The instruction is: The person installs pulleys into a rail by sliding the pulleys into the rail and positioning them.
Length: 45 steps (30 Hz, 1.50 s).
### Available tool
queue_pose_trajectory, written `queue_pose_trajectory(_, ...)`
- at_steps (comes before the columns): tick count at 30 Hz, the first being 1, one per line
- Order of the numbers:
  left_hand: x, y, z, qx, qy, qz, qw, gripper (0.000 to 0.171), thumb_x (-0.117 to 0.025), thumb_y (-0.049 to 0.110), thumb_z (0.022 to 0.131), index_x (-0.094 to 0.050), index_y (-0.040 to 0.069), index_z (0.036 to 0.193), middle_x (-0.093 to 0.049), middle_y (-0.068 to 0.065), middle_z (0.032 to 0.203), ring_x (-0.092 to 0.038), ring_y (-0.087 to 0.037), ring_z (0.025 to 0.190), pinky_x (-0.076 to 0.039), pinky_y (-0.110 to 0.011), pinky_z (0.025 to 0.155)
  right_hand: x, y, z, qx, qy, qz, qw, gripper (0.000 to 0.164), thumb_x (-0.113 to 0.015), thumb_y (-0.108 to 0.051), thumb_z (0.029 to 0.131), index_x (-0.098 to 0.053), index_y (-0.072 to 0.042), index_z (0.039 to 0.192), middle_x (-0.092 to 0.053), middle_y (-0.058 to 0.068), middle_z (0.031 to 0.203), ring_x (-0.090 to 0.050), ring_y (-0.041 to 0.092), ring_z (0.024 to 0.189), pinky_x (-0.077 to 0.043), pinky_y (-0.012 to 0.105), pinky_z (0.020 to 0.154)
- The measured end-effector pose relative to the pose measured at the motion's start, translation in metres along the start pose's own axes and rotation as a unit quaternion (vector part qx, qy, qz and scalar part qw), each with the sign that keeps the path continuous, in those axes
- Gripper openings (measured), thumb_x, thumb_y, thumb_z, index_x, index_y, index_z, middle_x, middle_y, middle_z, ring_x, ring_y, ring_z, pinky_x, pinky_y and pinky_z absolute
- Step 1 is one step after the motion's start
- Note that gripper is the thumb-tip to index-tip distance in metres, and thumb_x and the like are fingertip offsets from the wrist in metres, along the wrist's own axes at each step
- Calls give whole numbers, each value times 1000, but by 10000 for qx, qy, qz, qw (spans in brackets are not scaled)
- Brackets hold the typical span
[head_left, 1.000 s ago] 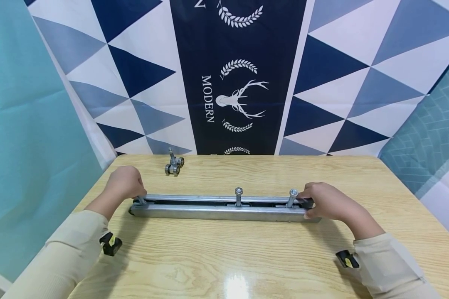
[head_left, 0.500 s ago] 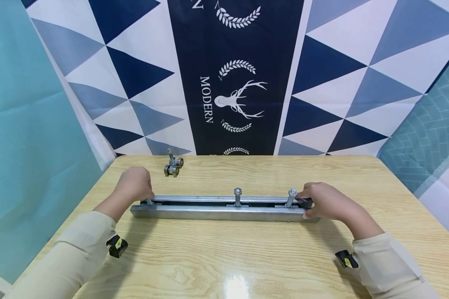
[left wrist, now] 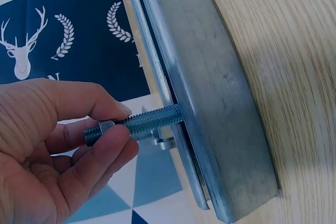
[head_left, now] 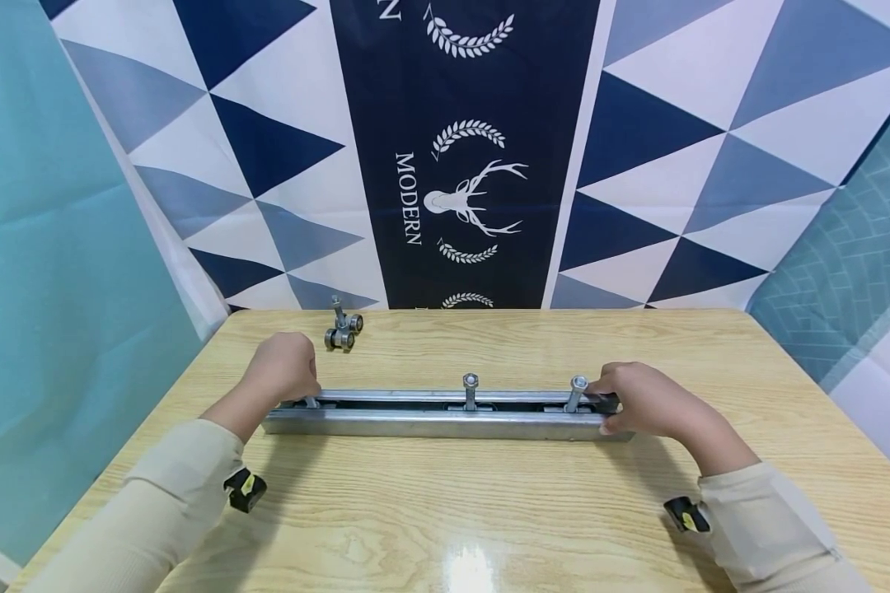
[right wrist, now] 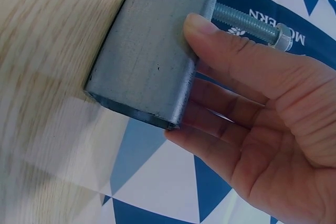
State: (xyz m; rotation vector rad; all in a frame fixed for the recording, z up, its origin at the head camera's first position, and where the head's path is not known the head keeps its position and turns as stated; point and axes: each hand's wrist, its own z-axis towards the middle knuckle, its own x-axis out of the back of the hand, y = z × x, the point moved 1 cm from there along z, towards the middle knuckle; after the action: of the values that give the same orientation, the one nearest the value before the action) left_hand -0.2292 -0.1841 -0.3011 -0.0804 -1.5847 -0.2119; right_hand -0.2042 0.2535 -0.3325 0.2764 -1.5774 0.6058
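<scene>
A grey metal slotted track (head_left: pixel 430 425) lies lengthwise across the wooden table, slot facing up. Near its left end my left hand (head_left: pixel 285 368) pinches an upright threaded bolt (left wrist: pixel 155 120) by its top, thumb and fingers around the nut; the bolt's lower end goes into the slot. My right hand (head_left: pixel 647 400) grips the track's right end, thumb on the near wall and fingers on the far side. Two more bolts with nuts stand up from the slot, a middle bolt (head_left: pixel 470 393) and a right bolt (head_left: pixel 577 394), the latter close to my right fingers.
A loose roller trolley (head_left: pixel 344 331) with small wheels and an upright bolt stands at the back left of the table (head_left: pixel 386 511). Behind the table hangs a patterned cloth (head_left: pixel 467 198); a teal sheet (head_left: pixel 67 272) borders the left side.
My left hand has moved right along the slot, bringing the left bolt with it. A dark wheel at the track's left end is no longer visible. The right hand keeps its hold.
</scene>
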Motion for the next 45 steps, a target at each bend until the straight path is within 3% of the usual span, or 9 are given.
queue_pose_trajectory(11,-1,11,1,-160,26,-54,9999,27,-62,6,63,-48,15,42,-42,4,40,-37,-13,42,-33,-27,46,1,-2,0,-16,-24,-27,10000,46,-80,-17,59,-66,-3,101,-50,-2,75,-41,9,60,-37,27,53)
queue_pose_trajectory(21,-3,23,4,-281,84,-44,9996,36,-62,6,63,-37,17,40,-27,6,38,-24,-11,40,-29,-26,44,1,-2,0,-94,-27,29,9999,47,-80,-16,59,-66,-3,102,-51,-1,76,-41,10,60,-37,27,53)
queue_pose_trajectory(32,-5,35,7,-366,150,58,9992,28,-63,8,63,-45,15,43,-39,4,43,-36,-13,44,-32,-26,45,0,-1,0,-79,-24,15,10000,47,-80,-16,60,-66,-3,102,-50,-1,75,-39,10,60,-35,27,52)
queue_pose_trajectory(45,-5,45,8,-451,170,86,9988,31,-61,8,63,-41,16,42,-34,6,40,-34,-12,43,-32,-27,46,0,-2,1,-118,-51,17,9999,47,-79,-16,60,-65,-2,103,-51,-1,76,-41,10,60,-37,27,53)
